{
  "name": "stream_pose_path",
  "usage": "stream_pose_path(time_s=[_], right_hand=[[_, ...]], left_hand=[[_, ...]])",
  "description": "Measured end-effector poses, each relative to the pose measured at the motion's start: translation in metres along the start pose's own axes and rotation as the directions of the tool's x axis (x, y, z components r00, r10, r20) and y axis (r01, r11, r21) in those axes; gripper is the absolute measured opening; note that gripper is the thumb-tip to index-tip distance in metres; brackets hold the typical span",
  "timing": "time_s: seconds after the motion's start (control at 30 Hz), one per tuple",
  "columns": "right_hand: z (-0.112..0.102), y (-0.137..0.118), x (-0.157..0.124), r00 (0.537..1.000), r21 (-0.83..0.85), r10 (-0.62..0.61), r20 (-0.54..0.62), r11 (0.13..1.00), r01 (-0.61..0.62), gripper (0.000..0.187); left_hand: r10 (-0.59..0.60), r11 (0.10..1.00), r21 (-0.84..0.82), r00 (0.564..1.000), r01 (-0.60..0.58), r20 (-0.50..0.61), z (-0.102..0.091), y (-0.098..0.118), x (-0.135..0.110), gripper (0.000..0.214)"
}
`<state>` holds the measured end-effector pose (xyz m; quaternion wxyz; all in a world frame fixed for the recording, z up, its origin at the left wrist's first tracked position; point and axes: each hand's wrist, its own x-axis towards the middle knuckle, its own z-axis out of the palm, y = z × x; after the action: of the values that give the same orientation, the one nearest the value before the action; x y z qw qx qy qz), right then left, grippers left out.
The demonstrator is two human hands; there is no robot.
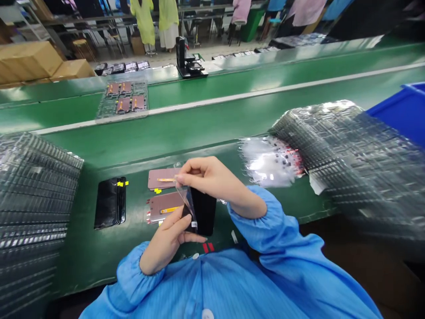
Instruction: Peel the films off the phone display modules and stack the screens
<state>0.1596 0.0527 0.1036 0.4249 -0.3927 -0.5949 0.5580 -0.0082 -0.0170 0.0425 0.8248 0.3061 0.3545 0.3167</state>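
Note:
My left hand (pixel 168 241) grips the lower edge of a black phone panel (pixel 204 210) held just above the green bench. My right hand (pixel 207 177) pinches the top of a clear protective film (pixel 187 199) that curls away from the panel's left side. Beneath and behind the hands lie two copper-coloured back plates (pixel 162 177) with yellow tabs. A stack of black panels (pixel 109 203) rests to the left.
Tall stacks of clear plastic trays stand at the left (pixel 33 199) and right (pixel 352 150). A heap of peeled films (pixel 270 161) lies beside the right stack. A blue bin (pixel 403 110) is far right. A tray of parts (pixel 122 99) sits on the conveyor; a black fixture (pixel 187 60) stands beyond.

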Motion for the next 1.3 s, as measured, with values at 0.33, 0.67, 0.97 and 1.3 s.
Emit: stream_pose_path(time_s=[0.33, 0.67, 0.97, 1.3], right_hand=[[-0.015, -0.005, 0.008, 0.995, -0.035, 0.0, -0.098, 0.999, -0.004, 0.03], [-0.029, 0.031, -0.016, 0.913, -0.304, -0.098, -0.396, 0.952, -0.029, 0.041], [0.001, 0.067, -0.026, 0.993, -0.288, 0.057, -0.105, 0.954, -0.085, 0.032], [-0.062, 0.13, -0.066, 0.873, -0.859, 0.075, -0.482, 0.159, -0.488, 0.04]], left_hand=[[0.009, 0.999, 0.039, 1.0, -0.009, -0.02, 0.004, 0.01, -0.008, 0.029], [0.246, 0.917, 0.365, 0.947, -0.159, -0.205, -0.016, 0.011, -0.011, 0.034], [0.269, 0.917, 0.346, 0.949, -0.199, -0.164, -0.041, 0.017, -0.017, 0.039], [0.599, 0.719, 0.695, 0.537, -0.032, -0.594, -0.18, 0.071, -0.063, 0.068]])
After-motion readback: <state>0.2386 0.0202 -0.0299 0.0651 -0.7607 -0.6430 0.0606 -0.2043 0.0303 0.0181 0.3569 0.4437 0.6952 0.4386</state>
